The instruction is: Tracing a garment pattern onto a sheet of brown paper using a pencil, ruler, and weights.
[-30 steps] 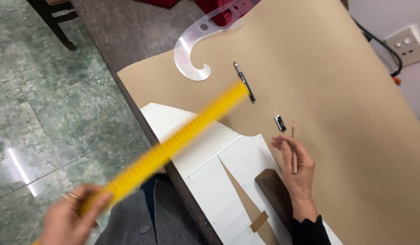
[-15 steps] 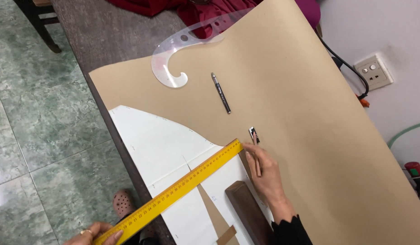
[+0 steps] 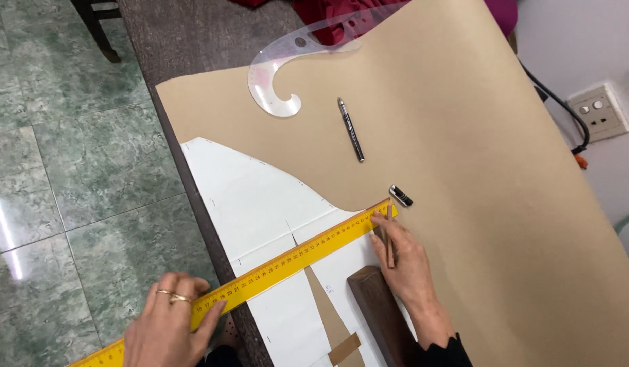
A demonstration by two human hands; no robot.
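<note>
A long yellow ruler (image 3: 287, 261) lies slantwise across a white paper pattern piece (image 3: 260, 204) on a big sheet of brown paper (image 3: 457, 149). My left hand (image 3: 168, 326) grips the ruler's near end, off the table's edge. My right hand (image 3: 406, 261) presses on the ruler's far end and holds a brown pencil (image 3: 389, 248) between its fingers. A small black eraser (image 3: 400, 196) lies just beyond the ruler's tip. A dark wooden block (image 3: 379, 312) rests on the pattern piece beside my right wrist.
A black pen (image 3: 351, 129) and a clear curved drafting template (image 3: 287, 75) lie farther up on the brown paper. Red fabric (image 3: 328, 10) sits at the table's far end. A wall socket (image 3: 596, 112) with a cable is at right. Green tiled floor (image 3: 70, 170) lies to the left.
The ruler came down from mid-air onto the pattern piece. My right hand shifted from the brown paper onto its far end, and my left hand now grips the near end firmly.
</note>
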